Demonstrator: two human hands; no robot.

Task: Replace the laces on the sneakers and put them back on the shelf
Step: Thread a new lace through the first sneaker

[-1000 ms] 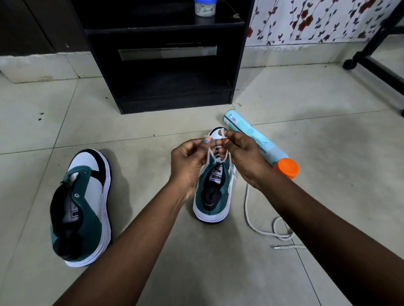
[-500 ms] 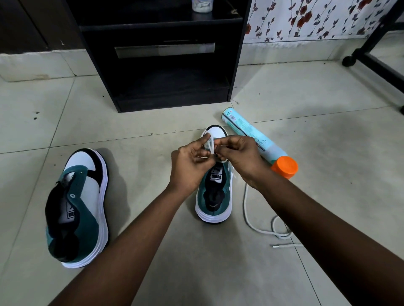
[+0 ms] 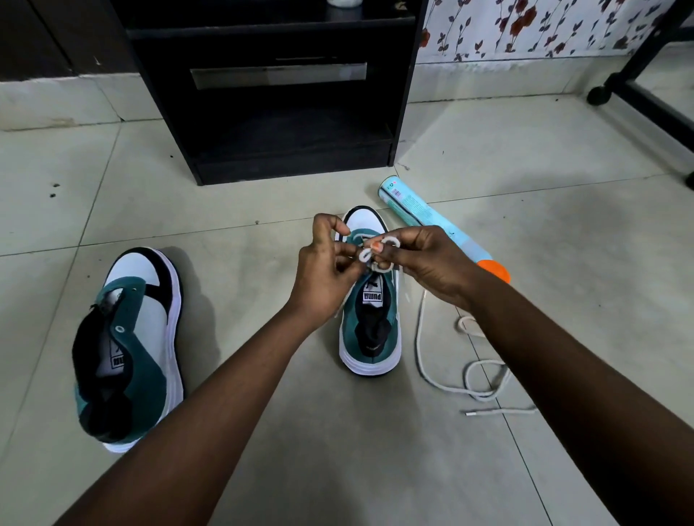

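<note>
White lace (image 3: 377, 252) loops sit pinched between your left hand (image 3: 327, 271) and right hand (image 3: 432, 263), above the green sneaker (image 3: 371, 308) standing before the black shelf (image 3: 263, 94). Pull both loops evenly, snugly, so the bow lies centred on the tongue.

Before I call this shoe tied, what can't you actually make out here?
Head view:
- Knot in the white lace: covered by the left hand and right hand.
- Upright sneaker eyelets: behind both hands.
- Loose lace: part behind the right forearm.
- Jar on shelf: cut off by top edge.
</note>
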